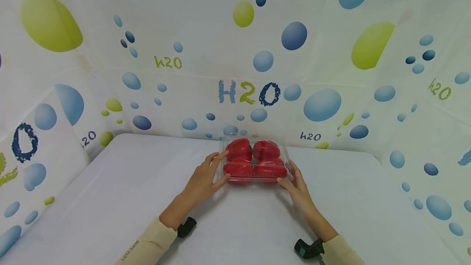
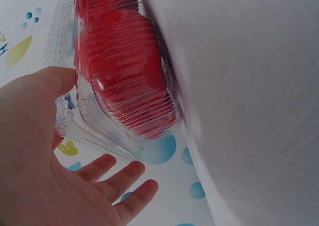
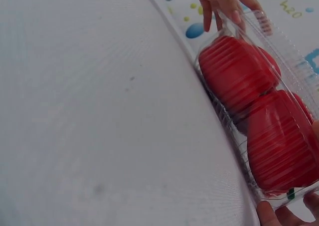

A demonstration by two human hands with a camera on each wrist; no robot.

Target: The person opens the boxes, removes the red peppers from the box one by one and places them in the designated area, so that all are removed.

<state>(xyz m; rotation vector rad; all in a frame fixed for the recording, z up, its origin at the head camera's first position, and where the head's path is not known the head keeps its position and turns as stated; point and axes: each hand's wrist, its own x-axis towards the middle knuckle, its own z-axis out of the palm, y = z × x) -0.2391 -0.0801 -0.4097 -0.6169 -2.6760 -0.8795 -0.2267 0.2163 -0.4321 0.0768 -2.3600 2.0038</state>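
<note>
A clear plastic clamshell box [image 1: 257, 179] sits near the back of the white table. Inside it are several red bell peppers [image 1: 267, 149], and their colour shows through the ribbed walls in both wrist views. At the box's left side, my left hand [image 1: 200, 180] holds the front corner between thumb and index finger. Its other fingers [image 2: 132, 175] are spread beside the box, as the left wrist view shows. My right hand [image 1: 301, 191] grips the right front corner, thumb in front and fingers along the side. Part of that hand lies outside the right wrist view.
White cloth covers the table [image 1: 147, 199]. A backdrop [image 1: 206, 32] printed with blue and green drops and H2O lettering rises behind and on both sides. Each wrist wears a black strap device, one on the left [image 1: 187, 227] and one on the right [image 1: 309, 249].
</note>
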